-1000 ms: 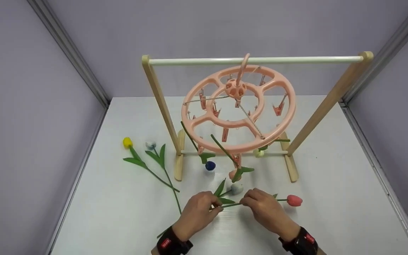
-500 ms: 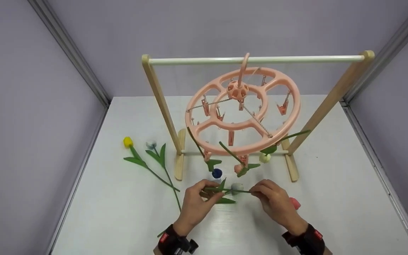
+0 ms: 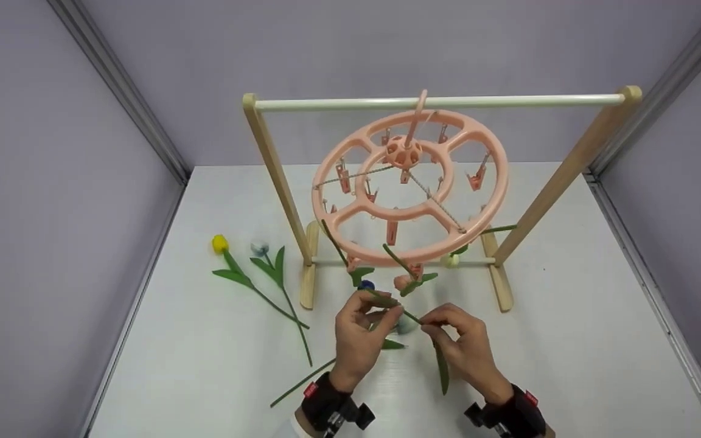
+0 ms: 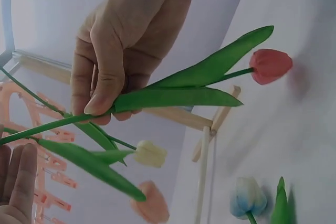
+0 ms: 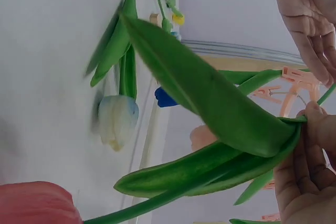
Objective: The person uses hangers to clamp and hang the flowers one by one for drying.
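Both hands hold an artificial red tulip, its blossom [image 4: 270,66] hidden in the head view and plain in both wrist views. My right hand [image 3: 463,347] pinches the stem just at the base of the leaves [image 5: 226,108]. Further along the stem, my left hand [image 3: 359,337] holds the bare end between thumb and fingers. Just beyond the hands, a pink round clip hanger [image 3: 319,182] carries upside-down tulips: a dark blue one [image 3: 366,285], a peach one [image 3: 403,281] and a pale yellow one [image 3: 449,260]. Partly under the hands, a white-blue tulip [image 5: 118,121] lies on the table.
The hanger hooks over the white bar [image 3: 338,104] of a wooden stand [image 3: 277,176]. Several of its pink clips [image 3: 392,232] hold nothing. At left, a yellow tulip [image 3: 220,244] and another white-blue tulip [image 3: 260,248] lie on the white table with crossed stems.
Both hands have lifted the red tulip off the table and turned it, its stem end now pointing up toward the hanger and its leaves toward the person. The hanger has swayed slightly.
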Tool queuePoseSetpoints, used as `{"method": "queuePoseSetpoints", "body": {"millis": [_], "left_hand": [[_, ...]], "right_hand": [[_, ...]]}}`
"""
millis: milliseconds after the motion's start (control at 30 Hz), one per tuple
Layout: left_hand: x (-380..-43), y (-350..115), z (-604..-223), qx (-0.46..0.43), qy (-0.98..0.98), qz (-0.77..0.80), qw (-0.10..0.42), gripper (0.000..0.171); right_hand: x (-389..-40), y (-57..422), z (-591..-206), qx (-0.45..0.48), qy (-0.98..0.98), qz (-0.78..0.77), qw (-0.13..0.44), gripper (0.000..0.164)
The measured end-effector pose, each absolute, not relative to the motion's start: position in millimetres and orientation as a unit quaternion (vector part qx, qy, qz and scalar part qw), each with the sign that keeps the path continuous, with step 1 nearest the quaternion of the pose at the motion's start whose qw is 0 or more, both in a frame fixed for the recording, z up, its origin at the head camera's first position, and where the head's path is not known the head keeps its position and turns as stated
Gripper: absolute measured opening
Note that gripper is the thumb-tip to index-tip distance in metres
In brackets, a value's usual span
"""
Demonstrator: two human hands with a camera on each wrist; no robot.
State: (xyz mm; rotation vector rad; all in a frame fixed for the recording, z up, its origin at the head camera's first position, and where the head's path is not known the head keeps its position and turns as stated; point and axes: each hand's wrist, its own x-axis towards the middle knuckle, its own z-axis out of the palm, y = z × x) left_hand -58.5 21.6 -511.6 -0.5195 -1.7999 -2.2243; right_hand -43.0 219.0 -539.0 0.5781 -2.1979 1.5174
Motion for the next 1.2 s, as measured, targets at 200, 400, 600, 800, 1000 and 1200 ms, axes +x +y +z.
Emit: {"method": "queuePoseSetpoints", "body": {"millis": [200,400,600,800,1000,1200], "left_hand": [[-61,29,-506,-0.212,-0.585,-0.768,0.154,0.018],[-64,31,-501,-0.242,-0.58,-0.759,0.172,0.016],[-63,29,-495,-0.259,-0.577,-0.753,0.181,0.014],[-65,27,-492,-0.286,-0.571,-0.742,0.204,0.016],[-65,25,-489,-0.283,-0.577,-0.735,0.214,0.016],[-64,25,-488,-0.271,-0.584,-0.736,0.208,0.016]], "right_hand": [[-43,215,-538,0.198,-0.756,0.598,0.176,0.033],[-43,219,-537,0.201,-0.746,0.617,0.15,0.028],[-45,236,-532,0.228,-0.723,0.632,0.161,0.025],[-55,262,-517,0.223,-0.718,0.62,0.225,0.025],[-74,289,-491,0.172,-0.751,0.579,0.266,0.015],[-102,307,-472,0.149,-0.755,0.568,0.291,0.015]]}}
